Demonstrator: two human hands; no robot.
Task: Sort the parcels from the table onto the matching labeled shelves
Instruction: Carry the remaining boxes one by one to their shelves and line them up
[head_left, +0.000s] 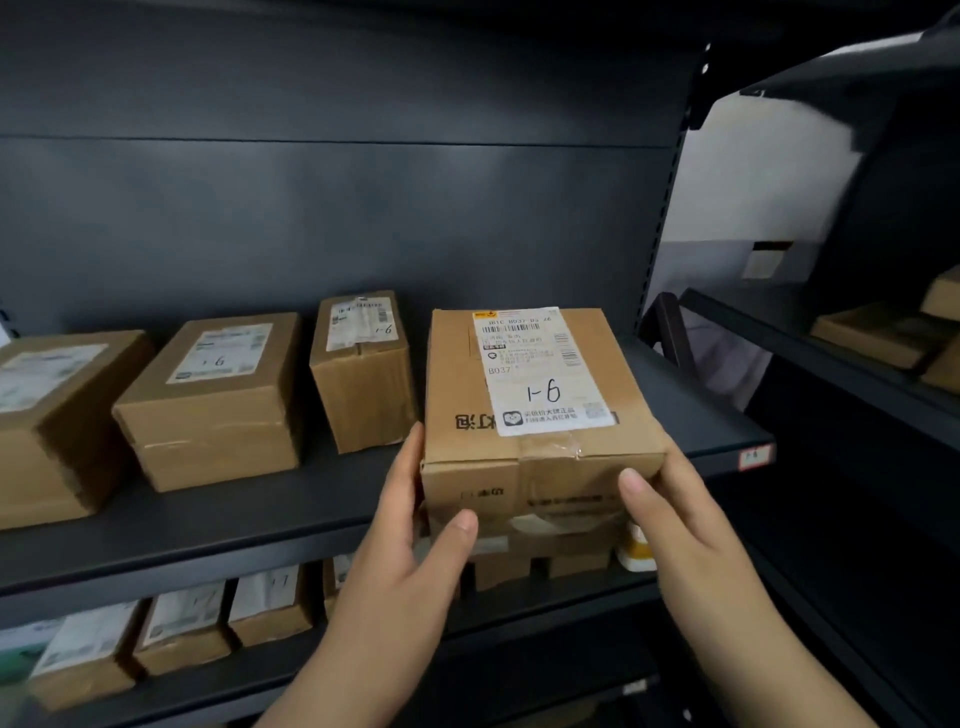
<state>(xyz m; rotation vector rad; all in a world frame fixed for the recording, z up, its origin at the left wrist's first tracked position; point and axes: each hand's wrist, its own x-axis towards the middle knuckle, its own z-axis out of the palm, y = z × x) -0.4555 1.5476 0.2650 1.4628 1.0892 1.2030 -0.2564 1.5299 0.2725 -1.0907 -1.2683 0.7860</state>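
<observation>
As L hand (415, 525), R hand (675, 519) grip parcel (540, 395), shelf edge (722, 453) free R

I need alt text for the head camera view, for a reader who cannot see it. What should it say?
A left hand and a right hand hold a cardboard parcel with a white label at the front of a dark shelf. Three other parcels stand on the same shelf, to the left of it.
</observation>
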